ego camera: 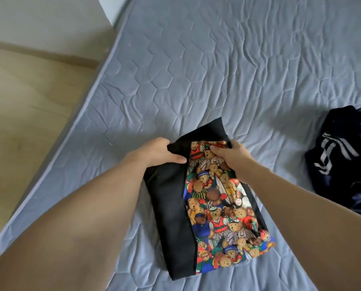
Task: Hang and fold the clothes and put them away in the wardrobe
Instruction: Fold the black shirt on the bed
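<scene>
A folded garment [204, 208], black with a bright teddy-bear print panel, lies on the grey quilted mattress [217, 70] in front of me. My left hand [156, 153] pinches the black fabric at the garment's far left edge. My right hand [230, 154] grips the printed fabric at its far right edge. The far end of the garment is raised a little off the bed between both hands. A dark navy garment with white stripes [347, 162] lies crumpled at the right side of the mattress.
Light wooden floor [24, 106] runs along the bed's left side, below a white wall [45, 19]. The mattress edge [55, 154] slants from upper middle to lower left. The wardrobe is out of view.
</scene>
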Available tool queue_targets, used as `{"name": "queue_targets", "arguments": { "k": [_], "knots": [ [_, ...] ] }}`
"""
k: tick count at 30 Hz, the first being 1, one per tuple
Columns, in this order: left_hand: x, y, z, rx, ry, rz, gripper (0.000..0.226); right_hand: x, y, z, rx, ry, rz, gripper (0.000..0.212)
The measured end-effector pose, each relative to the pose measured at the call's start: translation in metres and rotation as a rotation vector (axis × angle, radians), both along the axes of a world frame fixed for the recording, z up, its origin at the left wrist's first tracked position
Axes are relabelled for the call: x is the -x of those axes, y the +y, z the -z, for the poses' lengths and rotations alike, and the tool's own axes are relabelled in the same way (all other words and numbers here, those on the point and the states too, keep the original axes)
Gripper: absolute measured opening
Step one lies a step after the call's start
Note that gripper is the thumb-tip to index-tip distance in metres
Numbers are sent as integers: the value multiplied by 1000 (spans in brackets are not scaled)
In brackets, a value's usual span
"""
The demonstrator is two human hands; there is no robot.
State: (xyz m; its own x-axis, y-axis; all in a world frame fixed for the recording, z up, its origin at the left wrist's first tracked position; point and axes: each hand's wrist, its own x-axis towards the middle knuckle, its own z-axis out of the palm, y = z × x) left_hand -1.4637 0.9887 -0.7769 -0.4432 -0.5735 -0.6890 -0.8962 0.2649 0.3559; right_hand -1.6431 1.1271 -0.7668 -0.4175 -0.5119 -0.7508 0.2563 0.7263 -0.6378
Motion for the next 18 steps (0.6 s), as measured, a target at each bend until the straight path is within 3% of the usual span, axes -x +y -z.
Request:
{"name": "queue_targets", "arguments": {
  "k": [2, 5, 10, 15, 18],
  "knots": [
    [-17, 7, -25, 74, 55, -6, 57, -15, 7, -29, 39, -137, 79, 17],
    [-47, 31, -78, -22, 108, -74, 40, -40, 23, -87, 17, -212, 34, 21],
    [-98, 72, -209, 96, 119, -24, 39, -73, 37, -228, -1, 131, -368, 45],
    [-154, 111, -336, 349, 106, 34, 38, -119, 33, -367, -101, 506, -1069, 27],
    [-187, 133, -397, 461, 55, 23, 35, -152, 33, -429, -52, 643, -1228, 20]
  ]
}}
